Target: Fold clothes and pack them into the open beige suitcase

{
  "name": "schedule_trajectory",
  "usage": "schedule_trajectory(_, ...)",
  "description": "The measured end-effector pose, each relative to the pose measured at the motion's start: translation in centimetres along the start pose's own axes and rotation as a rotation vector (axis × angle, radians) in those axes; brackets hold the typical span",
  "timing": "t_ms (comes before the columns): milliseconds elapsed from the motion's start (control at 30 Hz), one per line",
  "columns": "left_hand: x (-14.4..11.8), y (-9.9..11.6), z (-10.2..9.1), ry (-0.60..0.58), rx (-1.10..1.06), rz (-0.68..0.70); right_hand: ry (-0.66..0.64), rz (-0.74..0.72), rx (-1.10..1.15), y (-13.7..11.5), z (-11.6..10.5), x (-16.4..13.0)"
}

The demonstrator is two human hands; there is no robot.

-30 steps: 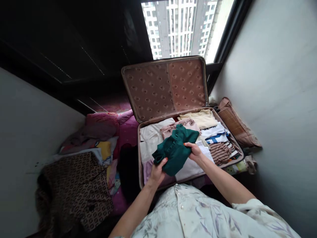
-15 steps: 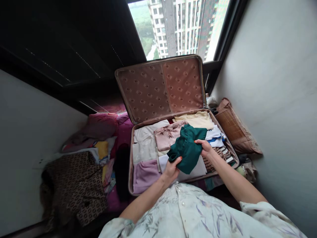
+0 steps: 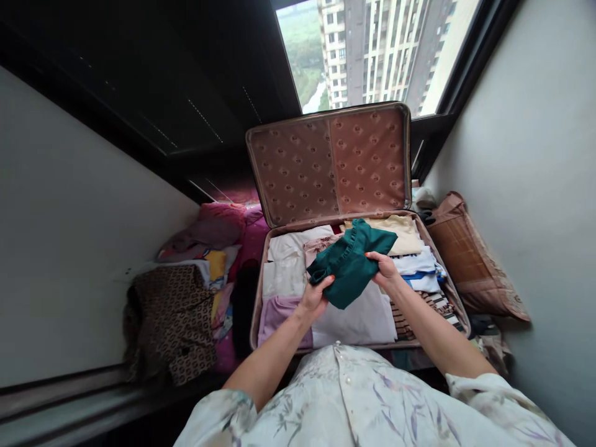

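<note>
A folded dark green garment (image 3: 352,264) with a ruffled edge hangs between my two hands, above an open suitcase (image 3: 255,316). My left hand (image 3: 316,295) grips its lower left side, thumb on top. At its right edge my right hand (image 3: 382,270) pinches the cloth. Beneath it, folded clothes fill the suitcase: a white cloth (image 3: 356,320), a lilac garment (image 3: 283,320), a pink patterned garment (image 3: 316,246) partly hidden by the green one, a cream garment (image 3: 404,234), and striped clothes (image 3: 410,320) near my right forearm.
The suitcase lid (image 3: 333,167) stands raised against the window side. A brown cushion (image 3: 475,261) lies by the right wall. To the left are piled clothes, with a brown patterned garment (image 3: 170,316) in front and a pink cloth (image 3: 223,213) behind.
The view has turned left, so the suitcase appears further right. Both hands have shifted the green garment slightly away from me, uncovering more of the white cloth and covering more of the pink patterned one.
</note>
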State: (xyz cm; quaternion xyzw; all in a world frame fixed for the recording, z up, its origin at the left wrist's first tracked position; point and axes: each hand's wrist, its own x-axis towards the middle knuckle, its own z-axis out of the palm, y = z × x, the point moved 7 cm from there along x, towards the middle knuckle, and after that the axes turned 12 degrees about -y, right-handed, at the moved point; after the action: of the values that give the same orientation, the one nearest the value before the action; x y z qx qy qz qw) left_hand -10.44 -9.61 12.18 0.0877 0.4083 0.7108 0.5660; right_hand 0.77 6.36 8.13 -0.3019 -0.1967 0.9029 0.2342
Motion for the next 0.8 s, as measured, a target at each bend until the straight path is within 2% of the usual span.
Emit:
schedule_trajectory(133, 1.9, 3.3, 0.6, -0.023, 0.055, 0.053, 0.023, -0.153, 0.019, -1.3, 1.5, 0.7)
schedule_trajectory(267, 4.0, 6.8, 1.5, -0.08, 0.089, 0.072, -0.017, -0.261, 0.011, -2.4, 3.3, 1.1)
schedule_trajectory(367, 4.8, 7.1, 2.0, -0.093, 0.086, 0.044, -0.009, -0.293, 0.021, -3.0, 3.2, 1.0)
schedule_trajectory(467, 4.4, 4.3, 2.6, -0.073, 0.053, 0.018, 0.02, -0.24, 0.016, -3.7, 1.6, 0.6)
schedule_trajectory(600, 2.4, -2.3, 4.5, -0.037, -0.039, -0.07, -0.005, -0.073, -0.074, -5.7, -1.7, -0.4)
schedule_trajectory(733, 0.3, -8.0, 8.0, -0.189, -0.088, -0.212, -0.067, 0.056, -0.211, -9.1, -5.5, -1.0)
schedule_trajectory(800, -0.7, -10.8, 9.2, -0.315, -0.062, -0.387, -0.064, 0.032, -0.292, -11.0, -7.7, -0.7)
